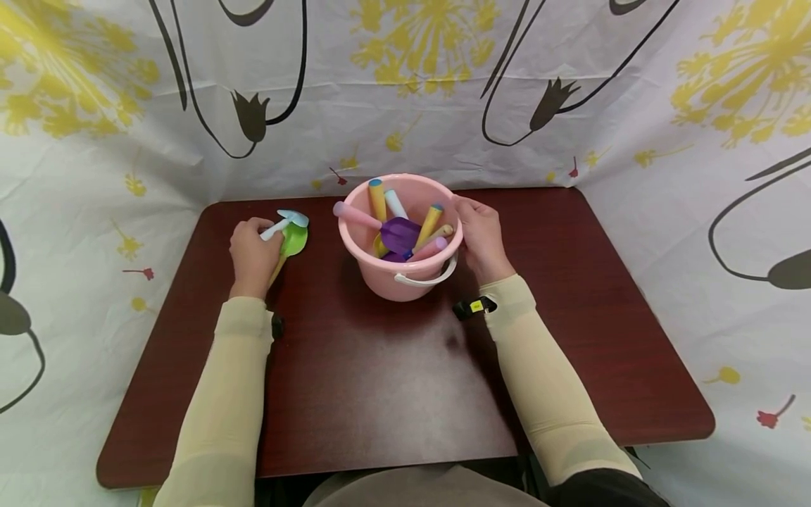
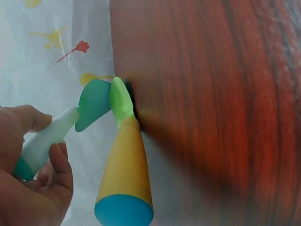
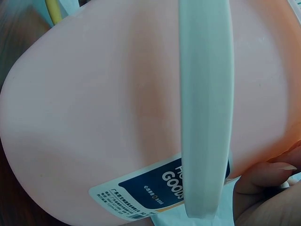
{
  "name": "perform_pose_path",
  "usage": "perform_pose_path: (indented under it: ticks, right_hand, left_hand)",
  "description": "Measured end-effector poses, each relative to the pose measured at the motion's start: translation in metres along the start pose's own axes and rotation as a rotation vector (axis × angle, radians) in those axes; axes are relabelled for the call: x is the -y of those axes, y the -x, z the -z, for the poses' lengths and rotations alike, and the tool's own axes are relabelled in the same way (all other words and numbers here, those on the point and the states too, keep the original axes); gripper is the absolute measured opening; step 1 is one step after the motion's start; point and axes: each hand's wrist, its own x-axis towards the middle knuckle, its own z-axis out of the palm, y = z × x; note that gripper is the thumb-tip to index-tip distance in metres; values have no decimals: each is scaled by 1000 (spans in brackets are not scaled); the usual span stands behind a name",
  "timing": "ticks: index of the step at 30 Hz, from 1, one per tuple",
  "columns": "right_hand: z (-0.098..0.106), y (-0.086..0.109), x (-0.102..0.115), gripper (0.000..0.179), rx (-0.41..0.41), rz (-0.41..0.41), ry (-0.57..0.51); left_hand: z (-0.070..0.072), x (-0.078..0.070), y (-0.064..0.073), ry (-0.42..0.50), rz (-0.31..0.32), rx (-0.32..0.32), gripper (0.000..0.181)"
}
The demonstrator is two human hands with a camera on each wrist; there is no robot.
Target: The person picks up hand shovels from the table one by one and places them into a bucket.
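My left hand (image 1: 250, 259) pinches the pale handle of a toy shovel with a light blue blade (image 1: 294, 217), at the table's left side. Right beside that blade is a green toy shovel (image 1: 294, 241) with a yellow handle; in the left wrist view its handle (image 2: 126, 167) ends in a blue cap. A pink bucket (image 1: 391, 283) stands mid-table, full of several toy tools with yellow, pink and pale handles, a purple shovel (image 1: 400, 234) on top. My right hand (image 1: 483, 236) grips the bucket's rim on its right side.
The bucket's white handle (image 1: 428, 282) hangs down its front; a label (image 3: 150, 188) is stuck on its wall. A dark red-brown table (image 1: 380, 394) carries everything. Patterned white cloth (image 1: 393, 105) encloses its back and sides.
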Motion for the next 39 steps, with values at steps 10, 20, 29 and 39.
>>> perform_pose_path:
  ticks: [10, 20, 29, 39]
  right_hand:
    - [1, 1, -1, 33, 1, 3, 1]
    - [1, 0, -2, 33, 3, 8, -8]
    - [0, 0, -1, 34, 2, 11, -8]
    - [0, 0, 0, 34, -2, -4, -9]
  left_hand:
    - [2, -4, 2, 51, 6, -2, 37]
    - [4, -9, 5, 91, -17, -34, 33]
    - [8, -19, 9, 112, -84, -94, 29]
    - [16, -32, 21, 139, -147, -102, 33]
